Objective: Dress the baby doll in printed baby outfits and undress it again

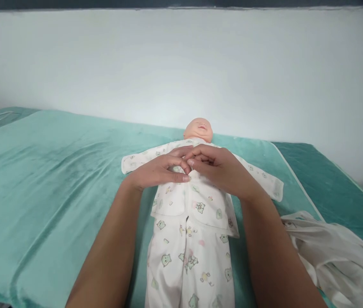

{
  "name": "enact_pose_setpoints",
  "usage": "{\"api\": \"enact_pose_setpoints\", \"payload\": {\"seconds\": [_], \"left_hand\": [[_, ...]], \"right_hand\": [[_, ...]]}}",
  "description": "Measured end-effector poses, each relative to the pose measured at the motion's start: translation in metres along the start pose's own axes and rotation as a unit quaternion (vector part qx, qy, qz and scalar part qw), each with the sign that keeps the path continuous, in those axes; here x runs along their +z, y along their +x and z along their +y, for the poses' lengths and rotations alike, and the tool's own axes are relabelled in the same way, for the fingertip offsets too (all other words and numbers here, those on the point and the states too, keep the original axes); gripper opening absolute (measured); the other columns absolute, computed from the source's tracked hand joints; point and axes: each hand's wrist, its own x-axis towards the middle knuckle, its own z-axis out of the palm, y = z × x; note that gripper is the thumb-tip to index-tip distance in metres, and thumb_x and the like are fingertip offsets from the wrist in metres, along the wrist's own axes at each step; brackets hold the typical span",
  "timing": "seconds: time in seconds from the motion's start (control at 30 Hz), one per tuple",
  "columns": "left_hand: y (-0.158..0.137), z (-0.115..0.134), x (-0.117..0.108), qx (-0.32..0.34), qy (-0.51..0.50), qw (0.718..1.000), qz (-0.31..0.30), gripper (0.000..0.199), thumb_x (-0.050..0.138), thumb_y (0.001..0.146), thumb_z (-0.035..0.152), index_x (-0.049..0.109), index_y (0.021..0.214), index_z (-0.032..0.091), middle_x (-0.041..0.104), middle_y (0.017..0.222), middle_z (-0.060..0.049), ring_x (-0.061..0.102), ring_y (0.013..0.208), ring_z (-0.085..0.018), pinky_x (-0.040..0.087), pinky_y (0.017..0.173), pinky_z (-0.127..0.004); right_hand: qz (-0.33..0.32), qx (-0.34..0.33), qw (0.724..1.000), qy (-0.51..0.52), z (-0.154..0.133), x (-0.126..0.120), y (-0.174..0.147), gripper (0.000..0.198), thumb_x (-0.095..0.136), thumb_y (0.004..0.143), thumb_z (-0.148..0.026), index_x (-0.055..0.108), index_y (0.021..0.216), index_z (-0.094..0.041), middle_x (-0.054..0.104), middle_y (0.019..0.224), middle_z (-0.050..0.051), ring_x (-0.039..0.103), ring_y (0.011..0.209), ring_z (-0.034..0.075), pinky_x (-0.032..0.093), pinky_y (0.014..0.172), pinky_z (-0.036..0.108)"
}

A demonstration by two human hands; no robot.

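Observation:
A baby doll (pixel 198 128) lies on its back, its head toward the wall and both arms spread out. It wears a white long-sleeved shirt (pixel 171 203) printed with small animals, and matching trousers (pixel 165 278). Both my hands meet over the middle of its chest. My left hand (pixel 163 169) has its thumb and fingers closed on the shirt's front opening. Beside it, my right hand (pixel 216 167) is bent, its fingertips pinched at the same front edge. The fastening between my fingertips is too small and hidden to make out.
A light green cloth (pixel 56 171) with wrinkles covers the bed, against a white wall (pixel 136 64). A crumpled white cloth (pixel 338 252) lies by my right forearm. Darker green bedding (pixel 316 175) shows at the right, with a white-edged fold beside it.

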Motion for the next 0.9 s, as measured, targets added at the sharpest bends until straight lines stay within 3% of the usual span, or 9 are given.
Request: {"api": "enact_pose_setpoints", "payload": {"seconds": [0.23, 0.43, 0.5, 0.57, 0.73, 0.8, 0.9], "left_hand": [[0.002, 0.003, 0.004, -0.026, -0.007, 0.999, 0.034, 0.02, 0.066, 0.081, 0.042, 0.064, 0.077, 0.022, 0.061, 0.12, -0.005, 0.055, 0.117, -0.026, 0.048, 0.093, -0.039], [0.0, -0.001, 0.003, -0.018, -0.068, 0.996, 0.064, 0.018, 0.068, 0.08, 0.039, 0.065, 0.076, 0.022, 0.06, 0.133, -0.003, 0.053, 0.125, -0.026, 0.043, 0.103, -0.041], [-0.001, -0.001, 0.003, -0.011, -0.107, 0.989, 0.103, 0.019, 0.068, 0.081, 0.038, 0.064, 0.075, 0.021, 0.058, 0.138, -0.004, 0.052, 0.128, -0.028, 0.042, 0.104, -0.042], [-0.001, -0.002, 0.004, -0.009, -0.154, 0.974, 0.163, 0.02, 0.067, 0.082, 0.039, 0.065, 0.076, 0.02, 0.057, 0.139, -0.006, 0.051, 0.129, -0.029, 0.043, 0.105, -0.043], [0.003, -0.015, 0.001, -0.069, -0.239, 0.909, 0.334, 0.03, 0.067, 0.081, 0.048, 0.066, 0.089, 0.019, 0.061, 0.133, -0.011, 0.059, 0.121, -0.028, 0.053, 0.092, -0.041], [0.006, -0.022, -0.001, -0.077, -0.241, 0.881, 0.399, 0.033, 0.068, 0.078, 0.05, 0.065, 0.088, 0.019, 0.061, 0.133, -0.01, 0.061, 0.117, -0.027, 0.055, 0.089, -0.038], [0.012, -0.027, 0.0, -0.069, -0.209, 0.869, 0.443, 0.035, 0.067, 0.078, 0.052, 0.064, 0.091, 0.02, 0.06, 0.132, -0.008, 0.063, 0.113, -0.025, 0.054, 0.091, -0.036]], "right_hand": [[-0.033, -0.018, 0.995, 0.092, 0.007, 0.001, 0.002, 0.015, 0.055, 0.089, -0.027, 0.068, 0.095, -0.022, 0.06, 0.074, -0.002, 0.042, 0.057, 0.008, 0.029, 0.049, 0.022], [0.021, 0.014, 0.994, 0.108, 0.008, 0.001, 0.002, 0.013, 0.059, 0.088, -0.031, 0.067, 0.089, -0.022, 0.036, 0.053, -0.007, 0.026, 0.044, 0.006, 0.02, 0.042, 0.021], [0.065, 0.013, 0.991, 0.115, 0.009, 0.002, 0.004, 0.014, 0.061, 0.087, -0.034, 0.067, 0.085, -0.022, 0.035, 0.054, -0.006, 0.028, 0.046, 0.006, 0.022, 0.043, 0.022], [0.155, 0.021, 0.98, 0.121, 0.015, 0.001, 0.007, 0.019, 0.061, 0.087, -0.037, 0.065, 0.078, -0.02, 0.037, 0.056, -0.005, 0.032, 0.049, 0.007, 0.026, 0.046, 0.023], [0.4, 0.087, 0.901, 0.144, 0.043, -0.003, 0.014, 0.03, 0.059, 0.086, -0.044, 0.059, 0.069, -0.02, 0.04, 0.059, -0.003, 0.036, 0.053, 0.01, 0.033, 0.051, 0.026], [0.422, 0.11, 0.89, 0.132, 0.053, -0.003, 0.017, 0.023, 0.064, 0.081, -0.041, 0.06, 0.074, -0.02, 0.047, 0.064, -0.002, 0.042, 0.058, 0.012, 0.038, 0.056, 0.026], [0.375, 0.116, 0.917, 0.068, 0.059, 0.0, 0.02, 0.025, 0.07, 0.073, -0.037, 0.063, 0.09, -0.02, 0.06, 0.084, 0.002, 0.051, 0.072, 0.015, 0.044, 0.07, 0.029]]}}
